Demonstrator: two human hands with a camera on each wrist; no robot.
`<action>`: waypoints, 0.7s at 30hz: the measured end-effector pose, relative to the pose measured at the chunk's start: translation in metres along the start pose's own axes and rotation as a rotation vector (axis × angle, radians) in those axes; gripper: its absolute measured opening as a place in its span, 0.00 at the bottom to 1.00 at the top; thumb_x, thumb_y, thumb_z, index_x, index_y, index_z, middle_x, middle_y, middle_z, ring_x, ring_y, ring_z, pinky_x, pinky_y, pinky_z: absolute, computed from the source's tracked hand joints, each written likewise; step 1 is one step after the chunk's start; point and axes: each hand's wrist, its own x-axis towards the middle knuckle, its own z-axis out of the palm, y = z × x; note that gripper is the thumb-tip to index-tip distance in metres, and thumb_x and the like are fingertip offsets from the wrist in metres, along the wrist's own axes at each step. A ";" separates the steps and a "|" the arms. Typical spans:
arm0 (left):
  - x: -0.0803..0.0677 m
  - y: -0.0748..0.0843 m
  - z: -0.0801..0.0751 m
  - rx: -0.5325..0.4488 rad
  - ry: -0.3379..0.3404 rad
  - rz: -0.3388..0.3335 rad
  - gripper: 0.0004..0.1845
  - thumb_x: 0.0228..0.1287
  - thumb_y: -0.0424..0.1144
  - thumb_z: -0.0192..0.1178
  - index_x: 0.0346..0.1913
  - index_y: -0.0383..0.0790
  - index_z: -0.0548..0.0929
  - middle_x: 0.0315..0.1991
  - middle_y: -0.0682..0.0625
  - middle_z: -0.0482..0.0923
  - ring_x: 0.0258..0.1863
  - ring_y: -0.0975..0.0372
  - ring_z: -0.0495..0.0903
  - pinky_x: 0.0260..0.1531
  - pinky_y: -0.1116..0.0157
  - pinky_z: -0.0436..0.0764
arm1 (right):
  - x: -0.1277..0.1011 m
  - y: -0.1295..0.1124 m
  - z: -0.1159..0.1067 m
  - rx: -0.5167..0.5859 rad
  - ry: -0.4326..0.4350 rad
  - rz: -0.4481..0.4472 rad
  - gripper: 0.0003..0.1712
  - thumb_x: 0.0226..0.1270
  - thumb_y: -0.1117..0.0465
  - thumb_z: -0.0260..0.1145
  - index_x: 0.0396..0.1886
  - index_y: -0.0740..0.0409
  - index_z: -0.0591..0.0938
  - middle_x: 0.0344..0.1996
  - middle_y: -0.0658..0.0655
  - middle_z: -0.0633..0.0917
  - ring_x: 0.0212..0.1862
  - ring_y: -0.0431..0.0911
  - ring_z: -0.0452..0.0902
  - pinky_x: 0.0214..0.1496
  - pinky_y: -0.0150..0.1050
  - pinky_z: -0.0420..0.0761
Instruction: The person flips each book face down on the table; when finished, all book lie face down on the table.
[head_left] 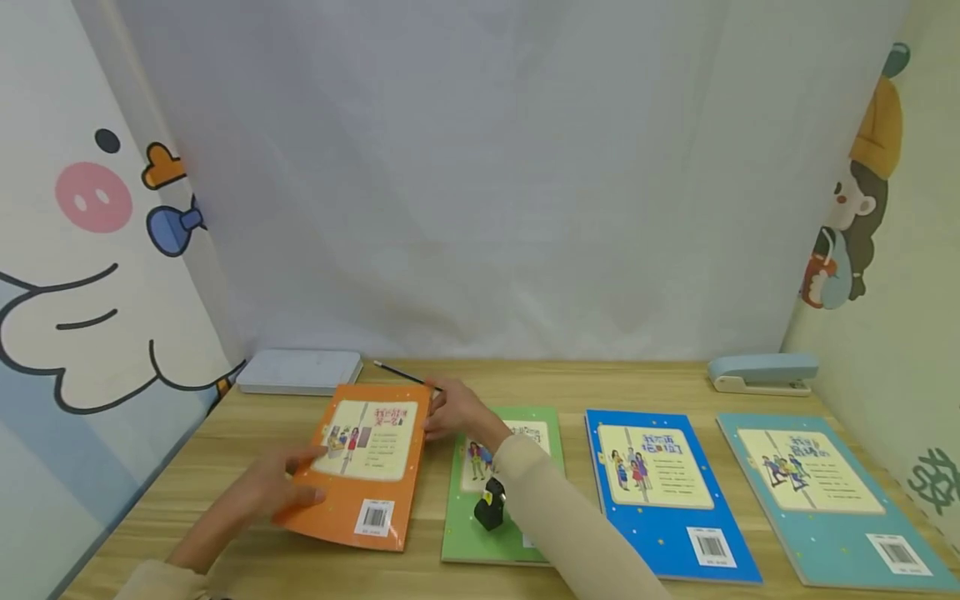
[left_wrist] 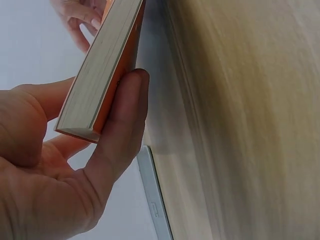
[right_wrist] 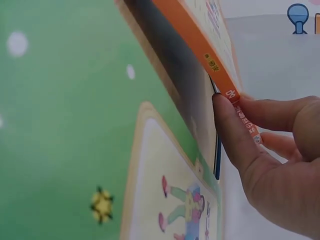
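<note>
Orange book (head_left: 365,465) is held slightly lifted off the wooden table (head_left: 225,467), at the left end of a row of four books. Its left edge is gripped by the left hand (head_left: 270,492), thumb on the cover and fingers (left_wrist: 120,135) curled under. Its spine at the far right corner is pinched by the right hand (head_left: 456,410), whose sleeve lies across the green book (head_left: 480,533). Further right, a blue book (head_left: 667,492) and a teal book (head_left: 825,500) lie flat. A white case (head_left: 300,371), a pencil (head_left: 401,375) and a stapler (head_left: 761,372) are seen along the back edge.
</note>
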 end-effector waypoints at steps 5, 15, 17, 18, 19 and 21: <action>0.000 -0.005 0.001 0.014 -0.029 -0.033 0.37 0.55 0.36 0.74 0.67 0.30 0.73 0.57 0.26 0.73 0.54 0.42 0.73 0.55 0.44 0.74 | 0.002 0.000 0.006 0.002 0.004 0.051 0.47 0.57 0.85 0.65 0.76 0.62 0.62 0.41 0.66 0.79 0.35 0.56 0.84 0.39 0.46 0.89; 0.000 -0.012 0.003 0.056 -0.069 -0.048 0.36 0.55 0.37 0.74 0.66 0.30 0.74 0.66 0.19 0.64 0.66 0.28 0.64 0.63 0.35 0.68 | 0.008 0.002 0.015 0.004 -0.005 0.131 0.47 0.56 0.85 0.65 0.76 0.61 0.63 0.37 0.63 0.77 0.32 0.53 0.81 0.38 0.46 0.89; 0.000 -0.012 0.003 0.056 -0.065 -0.048 0.36 0.55 0.37 0.74 0.66 0.30 0.74 0.66 0.20 0.64 0.66 0.29 0.64 0.63 0.36 0.68 | 0.007 0.002 0.015 0.012 -0.002 0.134 0.48 0.56 0.85 0.64 0.76 0.61 0.62 0.40 0.65 0.78 0.35 0.56 0.83 0.39 0.46 0.89; 0.001 -0.011 0.003 0.055 -0.063 -0.049 0.36 0.55 0.37 0.74 0.66 0.30 0.74 0.66 0.20 0.64 0.66 0.29 0.64 0.63 0.36 0.68 | 0.007 0.002 0.016 0.017 0.001 0.136 0.48 0.56 0.86 0.64 0.76 0.62 0.62 0.41 0.66 0.79 0.37 0.58 0.84 0.39 0.46 0.89; 0.001 -0.011 0.003 0.051 -0.062 -0.052 0.36 0.54 0.37 0.74 0.66 0.30 0.75 0.66 0.20 0.64 0.66 0.29 0.64 0.63 0.36 0.68 | 0.007 0.002 0.016 0.018 0.002 0.137 0.48 0.57 0.86 0.64 0.76 0.62 0.61 0.43 0.68 0.79 0.39 0.59 0.85 0.39 0.47 0.89; 0.001 -0.011 0.003 0.054 -0.064 -0.059 0.36 0.55 0.38 0.74 0.66 0.31 0.75 0.66 0.20 0.64 0.66 0.29 0.64 0.63 0.36 0.68 | 0.008 0.002 0.016 0.022 0.005 0.141 0.48 0.57 0.86 0.64 0.77 0.61 0.61 0.46 0.70 0.80 0.42 0.62 0.85 0.40 0.47 0.89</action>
